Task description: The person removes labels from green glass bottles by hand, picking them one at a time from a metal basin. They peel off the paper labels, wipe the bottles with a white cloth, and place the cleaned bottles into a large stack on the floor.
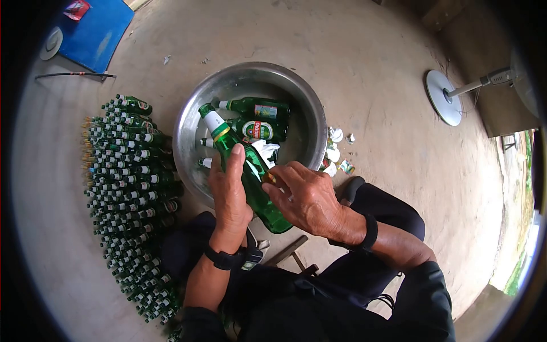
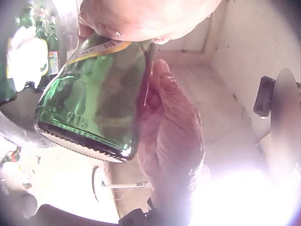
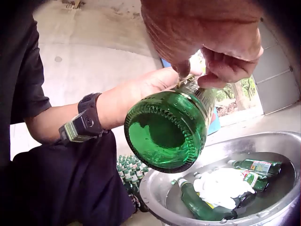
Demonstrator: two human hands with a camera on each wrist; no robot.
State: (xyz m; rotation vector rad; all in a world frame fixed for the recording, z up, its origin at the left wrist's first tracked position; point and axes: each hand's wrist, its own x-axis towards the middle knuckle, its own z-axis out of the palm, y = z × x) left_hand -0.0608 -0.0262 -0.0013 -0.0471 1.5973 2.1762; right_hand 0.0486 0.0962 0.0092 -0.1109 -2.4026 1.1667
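Observation:
A green glass beer bottle (image 1: 259, 196) is held tilted over the near edge of a metal basin (image 1: 192, 102), its white-wrapped neck pointing away and its base toward the body. My left hand (image 1: 231, 191) grips it around the shoulder, thumb along the top side. Against the lower body, my right hand (image 1: 310, 196) has thumb and fingertips pinching at the paper label (image 2: 101, 49), mostly hidden under that hand. Several green bottles (image 1: 259, 108) lie in water inside the basin, one showing a Tsingtao label. White crumpled paper (image 3: 223, 188) lies on top of them.
A dense block of green bottles (image 1: 131, 194) stands on the floor left of the basin. Crumpled label scraps (image 1: 333, 154) lie right of it. Farther off are a stand fan's round base (image 1: 444, 98) and a blue board (image 1: 97, 34). Wooden legs (image 1: 290, 251) show below the hands.

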